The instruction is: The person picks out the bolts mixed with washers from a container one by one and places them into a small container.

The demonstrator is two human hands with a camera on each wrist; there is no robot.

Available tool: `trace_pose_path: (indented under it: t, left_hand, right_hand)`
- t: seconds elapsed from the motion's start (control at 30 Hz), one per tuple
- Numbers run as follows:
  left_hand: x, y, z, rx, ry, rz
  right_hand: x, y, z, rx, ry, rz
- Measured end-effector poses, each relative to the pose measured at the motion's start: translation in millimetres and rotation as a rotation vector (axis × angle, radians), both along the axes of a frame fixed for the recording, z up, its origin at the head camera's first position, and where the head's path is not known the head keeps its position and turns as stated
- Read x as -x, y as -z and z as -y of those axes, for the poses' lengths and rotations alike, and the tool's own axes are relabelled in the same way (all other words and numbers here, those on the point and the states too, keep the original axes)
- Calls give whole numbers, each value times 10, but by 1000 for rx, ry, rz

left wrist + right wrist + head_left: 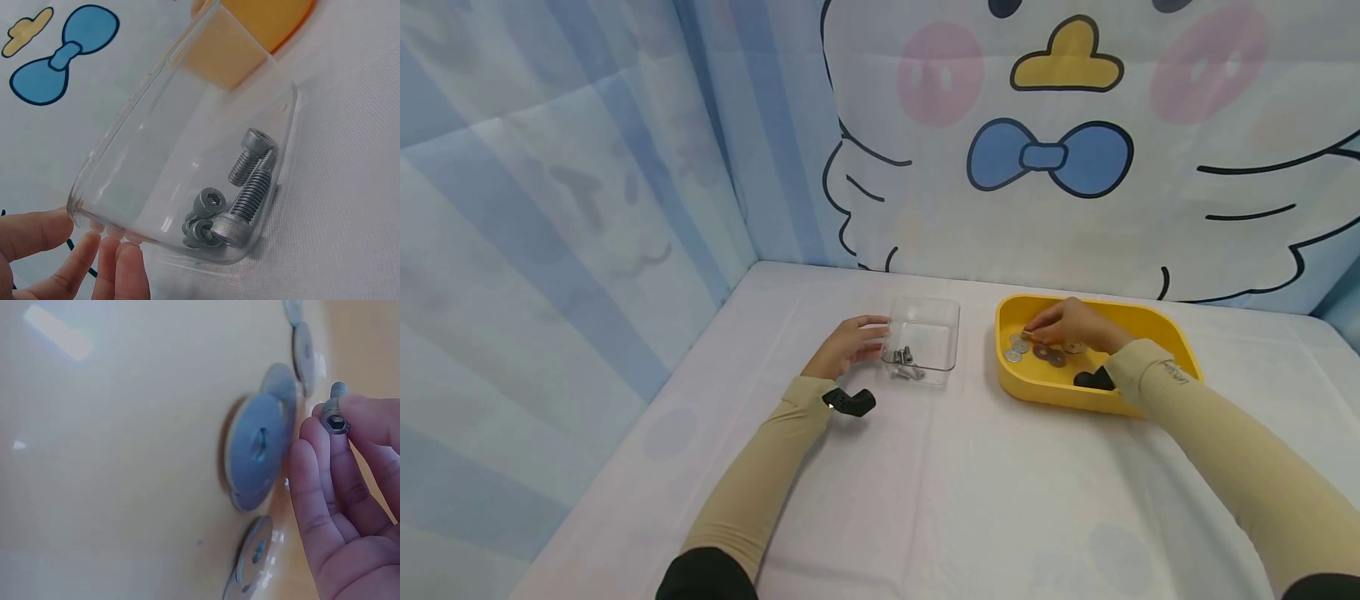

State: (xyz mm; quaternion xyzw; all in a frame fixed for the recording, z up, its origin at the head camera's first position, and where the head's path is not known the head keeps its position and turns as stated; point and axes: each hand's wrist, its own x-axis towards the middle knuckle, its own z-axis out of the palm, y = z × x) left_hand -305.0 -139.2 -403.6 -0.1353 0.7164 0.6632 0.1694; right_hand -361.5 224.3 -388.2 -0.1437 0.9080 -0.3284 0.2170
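Note:
Above the floor of the yellow tray (1180,337), my right hand (1071,323) pinches a small socket head screw (335,415) between thumb and fingers. Flat metal washers (255,447) lie in the tray beside those fingers, some overlapping. A clear plastic box (936,333) stands left of the tray. My left hand (848,343) touches its left side with the fingertips, the fingers fairly straight. Several socket head screws (250,194) lie loose in the bottom of the box.
The box and tray stand a short way apart on a white cloth-covered table (1000,492). A printed blue and white curtain (790,167) rises behind the table and along its left side. Both wrists carry a black strap device (853,403).

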Motion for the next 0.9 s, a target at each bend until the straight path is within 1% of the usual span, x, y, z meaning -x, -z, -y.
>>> trace_pose_path:
  t: [0.33,0.57,0.7,0.9]
  left_hand:
    - [6,1,-2,6,-1,5]
    - [8,11,6,0,-3,7]
    - [2,13,6,0,-6,6]
    - [0,10,1,3,3,-6]
  right_hand:
    - [-1,-112,-94,102,61,79]
    - [-26,-226,-120,174,149,110]
    - [-44,-283,-148,255,190,144]
    - [-61,-345,-187,430,254,210]
